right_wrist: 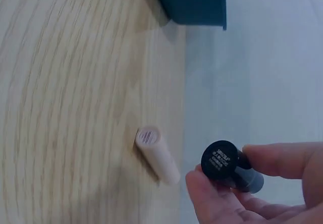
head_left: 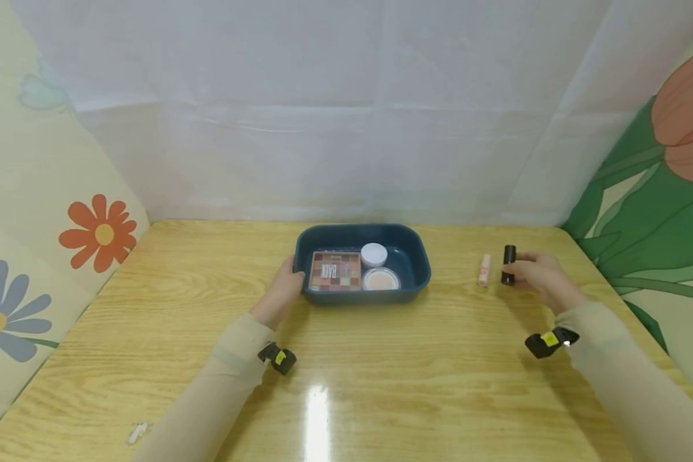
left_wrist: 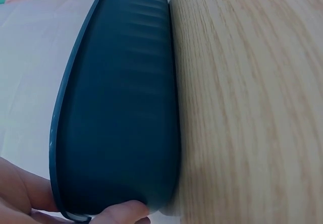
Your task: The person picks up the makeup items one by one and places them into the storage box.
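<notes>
A dark blue bin (head_left: 358, 297) stands on the table, and my left hand (head_left: 282, 290) grips its left end, with the thumb on the rim. The left wrist view shows the long outer wall of the bin (left_wrist: 116, 103) and several fingers at its near end. Inside lie an eyeshadow palette (head_left: 336, 271), a white round jar (head_left: 374, 255) and a round compact (head_left: 381, 280). Over on the right, my right hand (head_left: 539, 276) pinches a black lipstick tube (head_left: 509, 264) between thumb and fingers; its round labelled end (right_wrist: 220, 159) faces the right wrist camera. Left of it lies a pale pink lipstick tube (head_left: 484, 270).
A wooden table (head_left: 381, 385) bears everything. White cloth (head_left: 346, 128) hangs behind its back edge, and flower-printed panels (head_left: 670, 224) flank both sides. A small whitish scrap or mark (head_left: 138, 432) shows at the front left.
</notes>
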`<state>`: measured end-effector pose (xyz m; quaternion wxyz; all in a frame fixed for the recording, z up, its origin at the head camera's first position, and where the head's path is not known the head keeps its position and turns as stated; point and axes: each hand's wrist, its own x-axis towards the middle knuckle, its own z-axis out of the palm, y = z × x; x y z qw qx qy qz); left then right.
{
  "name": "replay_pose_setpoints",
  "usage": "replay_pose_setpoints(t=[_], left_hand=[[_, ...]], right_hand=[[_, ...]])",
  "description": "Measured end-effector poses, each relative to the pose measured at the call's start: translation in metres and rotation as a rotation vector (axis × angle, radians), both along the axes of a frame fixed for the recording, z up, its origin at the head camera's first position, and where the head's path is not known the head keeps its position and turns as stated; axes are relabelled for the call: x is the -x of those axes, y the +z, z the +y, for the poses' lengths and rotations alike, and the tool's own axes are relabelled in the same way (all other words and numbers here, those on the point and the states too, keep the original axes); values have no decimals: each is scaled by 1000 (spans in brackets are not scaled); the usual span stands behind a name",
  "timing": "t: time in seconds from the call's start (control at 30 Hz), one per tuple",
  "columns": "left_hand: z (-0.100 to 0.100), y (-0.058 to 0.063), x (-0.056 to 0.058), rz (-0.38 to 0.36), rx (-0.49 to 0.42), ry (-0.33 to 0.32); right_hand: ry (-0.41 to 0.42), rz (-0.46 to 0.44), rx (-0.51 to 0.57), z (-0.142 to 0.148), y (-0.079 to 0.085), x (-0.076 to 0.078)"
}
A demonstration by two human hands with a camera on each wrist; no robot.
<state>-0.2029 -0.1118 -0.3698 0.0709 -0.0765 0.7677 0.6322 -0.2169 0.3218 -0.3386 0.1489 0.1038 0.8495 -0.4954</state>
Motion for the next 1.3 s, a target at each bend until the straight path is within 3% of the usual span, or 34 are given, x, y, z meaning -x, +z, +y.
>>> replay_pose_setpoints(t=[0.2,0.63,0.87,1.3], left_hand=[[-1,3,-2,-27,-10,-15],[-2,6,-2,-8,18,-15],[-2,5,-1,-16,13,-22],[-1,2,0,-6,15,-19]], right_hand=[[48,36,77,-13,6,-8],[86,45,202,-28,6,-11],[137,66,181,-37,13,-15],[131,118,195,-57,15,-20]])
